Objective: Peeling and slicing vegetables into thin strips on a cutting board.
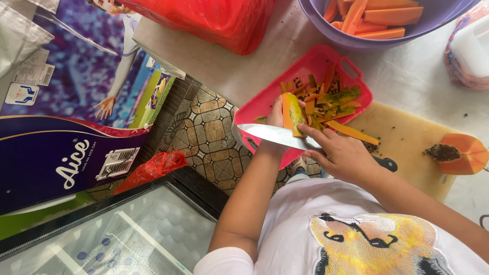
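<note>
Orange and green, the papaya slice (292, 114) stands upright in the left hand (277, 116), gripped from behind over the pink tray (265, 103) so that peel strips (334, 99) fall inside it. The right hand (340, 155) is closed around a knife (275, 135), its blade flat against the slice's skin; the handle is hidden, probably under the palm. On the bench (414, 78), a cutting board (406, 140) carries a seeded papaya piece (463, 153), and a purple bowl (316, 16) holds peeled slices (374, 8), separate from the waste.
</note>
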